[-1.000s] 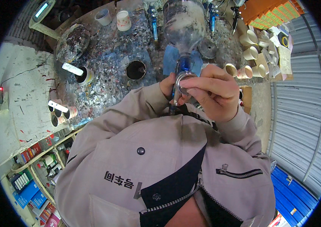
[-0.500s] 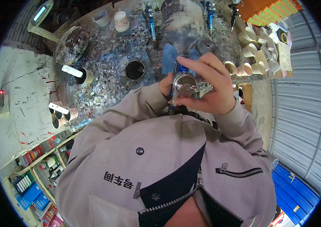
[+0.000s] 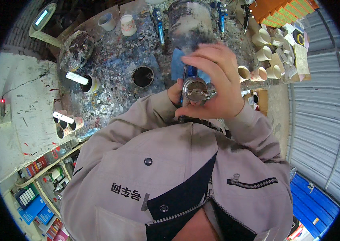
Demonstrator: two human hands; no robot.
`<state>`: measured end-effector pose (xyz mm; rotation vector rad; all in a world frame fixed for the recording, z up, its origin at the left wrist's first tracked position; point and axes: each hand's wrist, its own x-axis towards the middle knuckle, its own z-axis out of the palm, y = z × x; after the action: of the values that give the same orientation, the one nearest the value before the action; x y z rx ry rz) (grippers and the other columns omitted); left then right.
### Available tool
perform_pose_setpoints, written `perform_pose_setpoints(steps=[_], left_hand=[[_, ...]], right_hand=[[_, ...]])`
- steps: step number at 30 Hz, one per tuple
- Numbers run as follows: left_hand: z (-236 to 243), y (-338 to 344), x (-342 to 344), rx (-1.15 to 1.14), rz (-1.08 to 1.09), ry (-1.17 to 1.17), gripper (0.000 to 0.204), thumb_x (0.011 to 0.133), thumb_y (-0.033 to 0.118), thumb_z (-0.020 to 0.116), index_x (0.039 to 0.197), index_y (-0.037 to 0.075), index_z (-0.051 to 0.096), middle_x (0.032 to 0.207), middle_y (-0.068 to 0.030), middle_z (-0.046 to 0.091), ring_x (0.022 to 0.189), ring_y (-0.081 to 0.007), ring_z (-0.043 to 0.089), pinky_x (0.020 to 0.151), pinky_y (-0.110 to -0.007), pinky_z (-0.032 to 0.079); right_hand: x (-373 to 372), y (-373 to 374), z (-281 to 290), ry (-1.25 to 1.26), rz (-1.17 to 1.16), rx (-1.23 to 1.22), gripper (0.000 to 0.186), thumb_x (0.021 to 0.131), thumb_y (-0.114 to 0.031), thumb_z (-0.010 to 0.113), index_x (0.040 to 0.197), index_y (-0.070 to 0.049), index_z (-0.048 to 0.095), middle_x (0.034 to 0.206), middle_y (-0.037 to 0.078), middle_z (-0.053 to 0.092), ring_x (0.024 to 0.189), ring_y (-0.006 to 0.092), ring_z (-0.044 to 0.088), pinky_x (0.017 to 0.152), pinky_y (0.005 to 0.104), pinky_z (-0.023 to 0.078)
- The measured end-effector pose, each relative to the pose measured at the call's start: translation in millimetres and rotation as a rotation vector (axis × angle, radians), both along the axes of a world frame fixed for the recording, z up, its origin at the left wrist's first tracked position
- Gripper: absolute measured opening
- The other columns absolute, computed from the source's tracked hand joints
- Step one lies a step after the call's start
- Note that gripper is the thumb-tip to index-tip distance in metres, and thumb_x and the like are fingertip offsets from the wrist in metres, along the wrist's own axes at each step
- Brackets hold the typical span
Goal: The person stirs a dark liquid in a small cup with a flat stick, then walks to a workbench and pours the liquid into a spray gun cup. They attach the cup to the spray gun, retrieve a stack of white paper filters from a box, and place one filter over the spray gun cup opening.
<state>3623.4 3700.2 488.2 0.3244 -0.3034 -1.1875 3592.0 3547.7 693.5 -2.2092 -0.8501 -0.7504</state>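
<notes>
My left hand (image 3: 174, 92) grips a blue and silver airbrush (image 3: 190, 72) from the left, mostly hidden behind it. The tool's round metal cup (image 3: 197, 90) faces up near the middle of the view. My right hand (image 3: 222, 82) arches around the cup with thumb and fingers spread apart, fingertips above it and thumb below; whether it touches the tool I cannot tell. Just beyond stands a large stained clear plastic vessel (image 3: 189, 24), with blue paper (image 3: 177, 60) at its foot.
The paint-spattered bench (image 3: 109, 60) carries paper cups (image 3: 263, 37), a dark-filled cup (image 3: 143, 76), more airbrushes (image 3: 161, 30), a lumpy round object (image 3: 76, 49) and orange boxes (image 3: 278, 14). Shelves (image 3: 45, 176) are lower left, a blue panel (image 3: 310, 205) lower right.
My right hand has lifted its fingers off the metal cup's top and spread them upward and leftward, uncovering the cup. My left hand stays on the airbrush.
</notes>
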Motion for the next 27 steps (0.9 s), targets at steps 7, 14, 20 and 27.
perform_pose_setpoints(steps=[7,14,20,27], left_hand=[[-2.5,-2.8,1.6,-0.005,-0.008,-0.013,0.113,0.077,0.095,0.058,0.146,0.006,0.055,0.125,-0.0138,0.069,0.106,-0.0254,0.07,0.084,-0.038,0.06],[-9.2,2.0,5.0,-0.021,0.001,-0.012,0.111,0.077,0.094,0.059,0.147,0.008,0.054,0.124,-0.0139,0.068,0.105,-0.0257,0.069,0.084,-0.039,0.059],[-21.8,5.8,8.2,-0.028,0.013,-0.024,0.11,0.078,0.094,0.06,0.148,0.009,0.053,0.124,-0.0139,0.067,0.105,-0.0259,0.068,0.084,-0.04,0.058],[-24.4,11.2,7.3,-0.237,-0.068,0.013,0.085,0.081,0.082,0.061,0.12,0.007,0.063,0.094,-0.0105,0.065,0.074,-0.0224,0.062,0.061,-0.035,0.049]], right_hand=[[34.2,-0.2,9.4,0.077,0.355,-0.191,0.034,0.074,-0.041,0.089,0.087,-0.018,0.069,0.103,-0.004,0.072,0.127,0.0261,0.063,0.123,0.0599,0.029],[13.1,24.4,-25.7,-0.003,-0.053,0.06,0.024,0.073,-0.027,0.089,0.086,-0.019,0.071,0.108,-0.006,0.075,0.126,0.0279,0.062,0.119,0.0559,0.034],[3.4,18.0,-39.2,0.069,-0.119,0.135,0.079,0.068,-0.043,0.094,0.135,-0.01,0.067,0.138,0.009,0.064,0.127,0.0346,0.059,0.116,0.0583,0.037],[23.6,-33.0,-30.8,0.014,0.058,0.183,0.08,0.085,-0.037,0.079,0.149,0.003,0.053,0.149,0.022,0.056,0.136,0.0415,0.054,0.117,0.0513,0.039]])
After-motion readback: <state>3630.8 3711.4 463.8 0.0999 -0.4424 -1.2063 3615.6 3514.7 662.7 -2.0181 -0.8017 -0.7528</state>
